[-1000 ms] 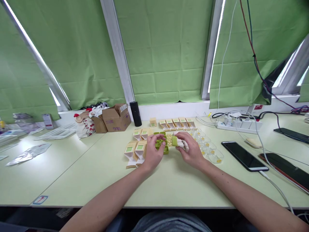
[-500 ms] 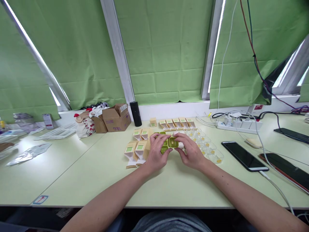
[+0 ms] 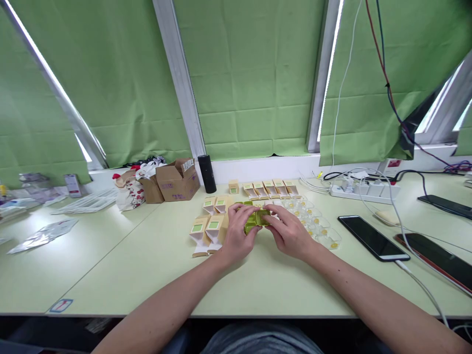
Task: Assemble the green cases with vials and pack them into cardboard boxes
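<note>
A green plastic tray with several small compartments [image 3: 252,223] is held between my two hands above the table. My left hand [image 3: 238,235] grips its left part, fingers over the far side and thumb at the near edge. At the right end is my right hand [image 3: 289,233], with fingertips reaching into the end compartment; whether they pinch anything small there is hidden. Just left of the tray stand several small tan cartons with green labels [image 3: 215,227] and open flaps. Clear plastic cups with yellow bits inside [image 3: 320,222] lie in rows right of my right hand.
More open cartons [image 3: 271,189] line the back, beside a single closed one [image 3: 233,187]. A black cylinder [image 3: 207,174] and a cardboard box [image 3: 179,179] stand at the wall. Phones [image 3: 372,237], cables and a white power strip [image 3: 365,191] occupy the right side.
My right fingers have shifted from the tray's right end edge into its end compartment. My left hand stays nearly still. Another person's hand at the far left has gone out of view.
</note>
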{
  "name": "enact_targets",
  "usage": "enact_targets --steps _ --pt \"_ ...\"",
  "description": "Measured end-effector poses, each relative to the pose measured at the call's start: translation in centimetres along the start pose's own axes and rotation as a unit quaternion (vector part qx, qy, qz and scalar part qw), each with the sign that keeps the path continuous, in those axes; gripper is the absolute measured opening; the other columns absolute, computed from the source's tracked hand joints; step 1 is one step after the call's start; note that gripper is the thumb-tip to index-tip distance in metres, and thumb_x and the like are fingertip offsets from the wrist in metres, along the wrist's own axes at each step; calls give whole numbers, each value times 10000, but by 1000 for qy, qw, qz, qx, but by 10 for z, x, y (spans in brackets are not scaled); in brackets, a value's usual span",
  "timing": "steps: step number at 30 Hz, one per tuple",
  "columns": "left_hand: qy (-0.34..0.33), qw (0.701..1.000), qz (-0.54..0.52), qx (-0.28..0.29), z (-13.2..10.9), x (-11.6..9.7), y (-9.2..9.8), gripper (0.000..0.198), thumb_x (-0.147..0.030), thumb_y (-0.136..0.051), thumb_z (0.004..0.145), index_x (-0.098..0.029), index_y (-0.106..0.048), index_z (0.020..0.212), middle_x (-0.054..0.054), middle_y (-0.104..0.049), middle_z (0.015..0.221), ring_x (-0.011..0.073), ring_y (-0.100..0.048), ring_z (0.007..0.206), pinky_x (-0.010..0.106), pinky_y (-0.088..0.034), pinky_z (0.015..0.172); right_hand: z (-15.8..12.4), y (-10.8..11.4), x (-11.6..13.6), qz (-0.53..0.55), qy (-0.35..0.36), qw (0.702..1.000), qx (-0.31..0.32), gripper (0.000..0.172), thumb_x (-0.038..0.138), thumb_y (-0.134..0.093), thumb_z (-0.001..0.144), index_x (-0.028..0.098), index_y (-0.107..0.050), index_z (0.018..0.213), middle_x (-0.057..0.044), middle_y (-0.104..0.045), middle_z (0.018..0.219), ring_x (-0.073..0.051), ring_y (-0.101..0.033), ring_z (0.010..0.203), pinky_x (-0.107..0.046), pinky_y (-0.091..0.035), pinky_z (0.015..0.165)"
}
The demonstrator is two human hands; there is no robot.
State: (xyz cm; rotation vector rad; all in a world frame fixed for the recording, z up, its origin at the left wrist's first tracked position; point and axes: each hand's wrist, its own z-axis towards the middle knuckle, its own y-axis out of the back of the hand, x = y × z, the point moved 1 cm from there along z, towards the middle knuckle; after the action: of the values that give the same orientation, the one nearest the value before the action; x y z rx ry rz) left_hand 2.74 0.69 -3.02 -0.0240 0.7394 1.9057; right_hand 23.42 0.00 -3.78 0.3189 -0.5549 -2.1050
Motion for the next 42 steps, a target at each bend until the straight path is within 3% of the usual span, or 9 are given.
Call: enact_targets --steps 19,42 --pt "0 1000 2 -13 -1 1 -1 435 -187 -687 962 -267 -645 1388 106 -726 1292 324 -516 1269 548 -486 1088 -1 0 -1 4 8 1000 -24 330 88 -531 1037 236 -642 1309 -201 -645 1392 -325 -664 1300 -505 -649 971" --pt "-14 999 22 -20 -1 -1 -2 418 -242 -683 998 -261 -635 1414 113 -720 1284 321 -518 1242 529 -495 1064 0 -1 1 19 -13 1000 -11 374 100 -459 1062 230 -616 1376 -208 -640 1411 -341 -656 1323 -549 -642 1006"
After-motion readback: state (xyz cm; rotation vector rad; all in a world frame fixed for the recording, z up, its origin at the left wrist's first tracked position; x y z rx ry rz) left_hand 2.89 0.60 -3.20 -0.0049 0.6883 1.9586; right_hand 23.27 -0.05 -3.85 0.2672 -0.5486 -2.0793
